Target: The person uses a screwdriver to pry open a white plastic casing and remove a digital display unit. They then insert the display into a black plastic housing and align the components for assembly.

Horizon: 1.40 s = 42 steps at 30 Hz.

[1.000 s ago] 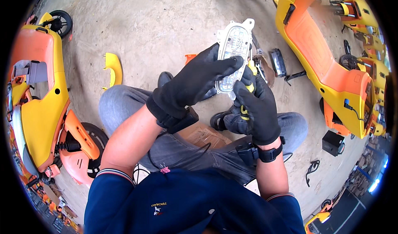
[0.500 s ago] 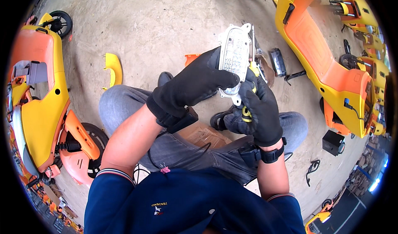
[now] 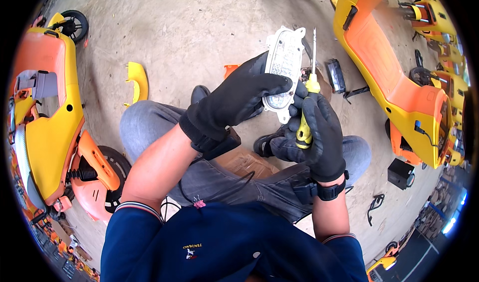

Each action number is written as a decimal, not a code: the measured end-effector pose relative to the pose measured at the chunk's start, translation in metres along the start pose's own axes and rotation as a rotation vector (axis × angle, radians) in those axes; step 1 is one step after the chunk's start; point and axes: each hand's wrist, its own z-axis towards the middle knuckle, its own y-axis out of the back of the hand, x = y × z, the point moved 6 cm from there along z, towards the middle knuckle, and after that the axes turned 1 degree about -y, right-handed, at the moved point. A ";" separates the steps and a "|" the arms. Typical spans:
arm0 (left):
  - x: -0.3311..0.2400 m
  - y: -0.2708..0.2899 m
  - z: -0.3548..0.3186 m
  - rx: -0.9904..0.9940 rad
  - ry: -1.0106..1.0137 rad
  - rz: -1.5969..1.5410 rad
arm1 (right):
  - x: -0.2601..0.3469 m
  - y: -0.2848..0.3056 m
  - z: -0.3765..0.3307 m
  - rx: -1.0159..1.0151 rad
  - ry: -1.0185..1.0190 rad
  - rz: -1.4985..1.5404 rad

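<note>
A white oval lamp unit with a clear lens (image 3: 285,57) is held up in front of me, its mounting tabs at top and bottom. Gripping it from the left is my gloved left hand (image 3: 239,95), thumb across the lens. In my gloved right hand (image 3: 319,127) lies a screwdriver (image 3: 313,84) with a yellow handle, its shaft pointing away from me, beside the lamp and apart from it. Some right-hand fingers reach to the lamp's lower right edge; whether they press on it is hard to tell.
Yellow and orange scooters stand to the left (image 3: 52,127) and right (image 3: 384,67). On the floor lie a curved yellow panel (image 3: 137,82), a dark lamp-like part (image 3: 335,76) and a black box (image 3: 400,173). Cardboard (image 3: 244,163) is between my legs.
The screwdriver has come out from behind the lamp's right edge and now shows along its length. My right hand has turned and opened somewhat around the handle. The lamp has tilted slightly.
</note>
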 end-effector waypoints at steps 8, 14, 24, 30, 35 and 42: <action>-0.018 0.004 0.000 0.009 -0.140 0.163 | 0.026 0.020 -0.023 -0.085 0.116 -0.383; -0.029 0.010 -0.002 -0.010 -0.176 0.198 | 0.049 0.032 -0.045 -0.192 0.240 -0.588; -0.043 0.012 -0.010 -0.024 -0.208 0.121 | 0.084 0.073 -0.086 -0.259 0.358 -0.807; -0.039 0.018 -0.009 -0.039 -0.180 0.145 | 0.085 0.069 -0.092 -0.277 0.451 -0.887; -0.042 0.016 -0.010 -0.074 -0.210 0.229 | 0.087 0.056 -0.091 -0.234 0.519 -0.970; -0.047 0.010 -0.013 -0.096 -0.219 0.244 | 0.086 0.047 -0.088 -0.190 0.564 -0.988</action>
